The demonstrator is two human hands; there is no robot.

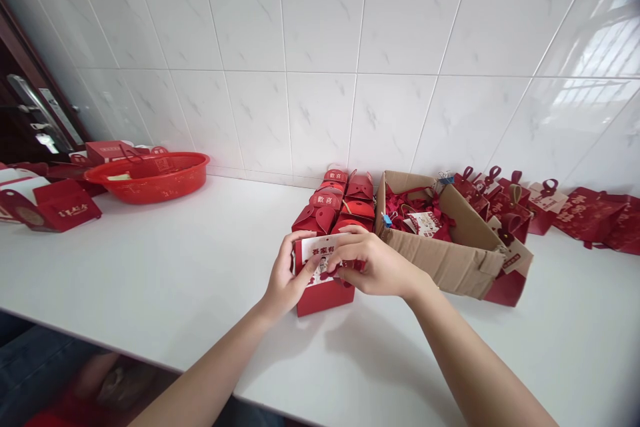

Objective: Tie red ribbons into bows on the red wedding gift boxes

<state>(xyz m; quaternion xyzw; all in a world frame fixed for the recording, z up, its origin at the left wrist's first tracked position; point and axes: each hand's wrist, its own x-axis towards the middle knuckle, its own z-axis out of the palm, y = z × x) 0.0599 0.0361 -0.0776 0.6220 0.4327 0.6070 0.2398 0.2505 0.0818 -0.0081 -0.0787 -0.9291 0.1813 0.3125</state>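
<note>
In front of me stands a red gift box (325,300), with a white printed card (316,250) against its upper front. My left hand (287,275) grips the left side of the box, its thumb pressed on the card and its fingers at the top edge. My right hand (373,261) is closed at the card's right side. Its bent fingers pinch near a small dark red piece that they mostly hide. Directly behind the hands are several closed red gift boxes (325,201) in two rows.
An open cardboard box (440,260) to the right holds red ribbons and printed cards. Beyond it stand several red boxes with loops (510,203) and red bags (590,217). A red plastic basin (150,190) and red-and-white boxes (63,207) lie left on the white table (210,280), against a tiled wall.
</note>
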